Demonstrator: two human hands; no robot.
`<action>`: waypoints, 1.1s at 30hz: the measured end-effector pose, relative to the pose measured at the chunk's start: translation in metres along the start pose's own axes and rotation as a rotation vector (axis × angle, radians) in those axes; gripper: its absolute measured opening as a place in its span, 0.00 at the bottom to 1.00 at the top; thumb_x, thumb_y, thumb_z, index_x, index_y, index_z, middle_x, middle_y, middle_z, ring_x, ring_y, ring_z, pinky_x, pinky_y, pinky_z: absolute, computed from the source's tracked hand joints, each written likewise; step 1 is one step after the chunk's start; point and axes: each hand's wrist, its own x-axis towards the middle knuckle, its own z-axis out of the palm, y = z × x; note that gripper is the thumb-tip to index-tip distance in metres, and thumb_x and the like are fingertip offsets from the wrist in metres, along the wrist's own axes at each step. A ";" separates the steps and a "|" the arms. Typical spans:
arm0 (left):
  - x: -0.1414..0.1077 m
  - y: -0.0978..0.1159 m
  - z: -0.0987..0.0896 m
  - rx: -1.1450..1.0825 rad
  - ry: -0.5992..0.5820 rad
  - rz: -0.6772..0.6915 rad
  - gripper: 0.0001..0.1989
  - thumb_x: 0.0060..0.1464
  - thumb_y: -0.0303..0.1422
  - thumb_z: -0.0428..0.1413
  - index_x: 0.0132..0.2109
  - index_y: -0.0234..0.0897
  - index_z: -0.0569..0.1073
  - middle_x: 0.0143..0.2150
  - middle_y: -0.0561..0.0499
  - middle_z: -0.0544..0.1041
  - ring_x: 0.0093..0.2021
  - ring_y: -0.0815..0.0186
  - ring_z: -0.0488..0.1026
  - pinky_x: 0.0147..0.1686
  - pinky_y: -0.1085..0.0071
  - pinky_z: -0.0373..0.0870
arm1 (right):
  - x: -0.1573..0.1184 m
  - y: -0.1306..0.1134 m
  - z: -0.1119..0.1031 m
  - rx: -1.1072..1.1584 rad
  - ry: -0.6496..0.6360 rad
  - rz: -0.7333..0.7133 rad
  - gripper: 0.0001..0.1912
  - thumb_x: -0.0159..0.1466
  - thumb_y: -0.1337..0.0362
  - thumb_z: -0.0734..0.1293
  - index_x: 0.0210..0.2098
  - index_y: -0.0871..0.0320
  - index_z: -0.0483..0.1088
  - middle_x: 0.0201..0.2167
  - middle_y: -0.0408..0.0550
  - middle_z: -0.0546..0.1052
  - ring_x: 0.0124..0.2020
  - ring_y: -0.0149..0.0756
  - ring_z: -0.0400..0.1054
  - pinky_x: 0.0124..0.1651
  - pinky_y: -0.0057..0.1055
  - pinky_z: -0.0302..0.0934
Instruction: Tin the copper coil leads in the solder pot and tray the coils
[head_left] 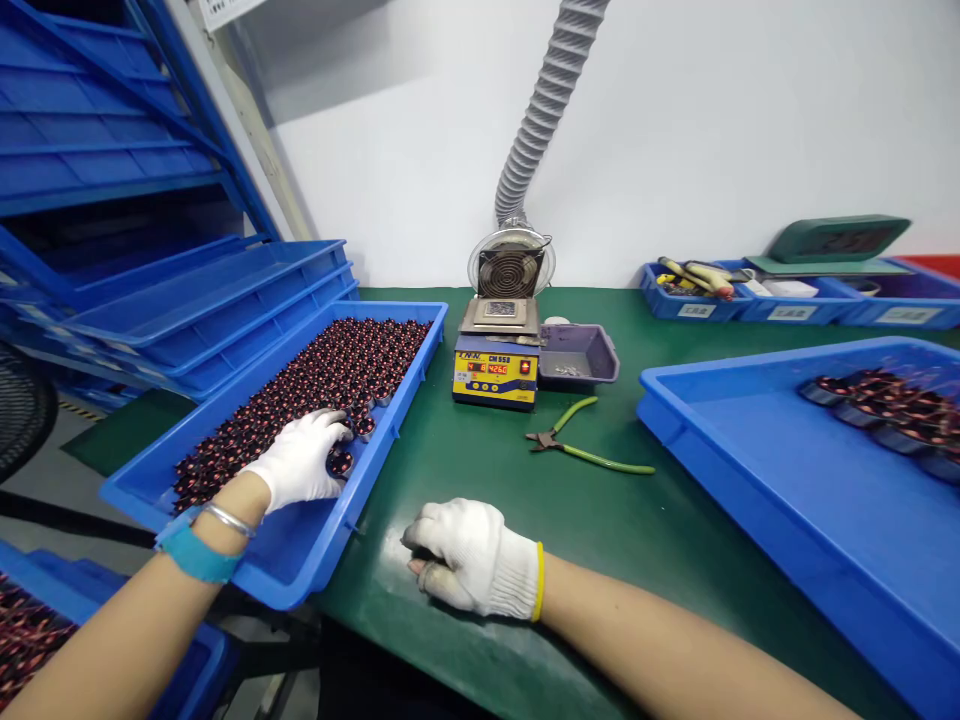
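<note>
My left hand (304, 458), in a white glove, reaches into a blue tray (385, 440) on the left. Its thumb and fingers close around a small round black part with copper windings (340, 462) near the tray's right wall. Many similar copper-and-black parts (300, 390) fill the tray beside it. My right hand (469, 560), in a white knit glove with greyed fingertips, rests on the green tabletop (600, 540). Its fingers are curled in, and nothing shows between them. Green-handled cutting pliers (589, 455) lie spread beyond it.
A yellow soldering pot (495, 375) with a lit display stands under a grey duct hose (544, 110), beside a purple tray (600, 355). On the right is a blue tray (750, 480) holding wired parts (892, 410). Stacked blue trays (210, 320) stand left; small bins (787, 305) line the back.
</note>
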 end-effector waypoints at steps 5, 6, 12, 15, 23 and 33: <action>-0.003 0.000 0.001 -0.081 -0.028 -0.003 0.22 0.35 0.39 0.59 0.42 0.44 0.75 0.62 0.46 0.62 0.62 0.49 0.56 0.58 0.55 0.57 | 0.000 0.001 0.000 0.017 0.017 0.011 0.10 0.61 0.58 0.61 0.37 0.55 0.68 0.31 0.44 0.72 0.27 0.31 0.65 0.25 0.27 0.46; -0.004 0.000 0.000 -0.098 -0.022 -0.009 0.19 0.35 0.39 0.60 0.40 0.43 0.76 0.62 0.47 0.63 0.62 0.49 0.55 0.58 0.55 0.57 | -0.001 0.001 0.001 0.021 0.022 0.013 0.10 0.61 0.58 0.62 0.38 0.55 0.68 0.31 0.44 0.72 0.27 0.31 0.65 0.25 0.27 0.46; -0.011 0.003 -0.021 -0.571 0.314 -0.234 0.19 0.36 0.47 0.61 0.32 0.38 0.74 0.54 0.44 0.70 0.57 0.51 0.63 0.55 0.59 0.61 | -0.002 0.000 0.007 0.168 0.204 0.041 0.10 0.59 0.60 0.62 0.39 0.56 0.68 0.31 0.45 0.73 0.28 0.31 0.66 0.28 0.27 0.53; -0.010 0.031 -0.035 -1.033 0.370 -0.315 0.22 0.40 0.51 0.58 0.30 0.35 0.72 0.36 0.46 0.77 0.38 0.59 0.73 0.37 0.66 0.69 | 0.009 -0.003 -0.002 0.359 0.476 0.135 0.19 0.56 0.61 0.65 0.47 0.56 0.65 0.38 0.47 0.73 0.32 0.32 0.68 0.34 0.28 0.60; 0.031 0.132 -0.049 -1.079 0.279 -0.190 0.22 0.34 0.46 0.63 0.18 0.37 0.60 0.15 0.60 0.59 0.19 0.74 0.56 0.19 0.75 0.52 | 0.037 0.010 -0.032 0.533 0.905 0.395 0.25 0.50 0.63 0.69 0.48 0.56 0.65 0.45 0.49 0.71 0.45 0.38 0.67 0.50 0.34 0.63; 0.031 0.127 -0.041 -1.331 0.253 -0.044 0.27 0.38 0.44 0.63 0.45 0.35 0.71 0.45 0.45 0.77 0.44 0.58 0.74 0.45 0.64 0.70 | 0.035 0.040 -0.031 0.856 0.845 0.337 0.34 0.51 0.67 0.68 0.57 0.58 0.58 0.45 0.49 0.73 0.43 0.36 0.71 0.48 0.34 0.66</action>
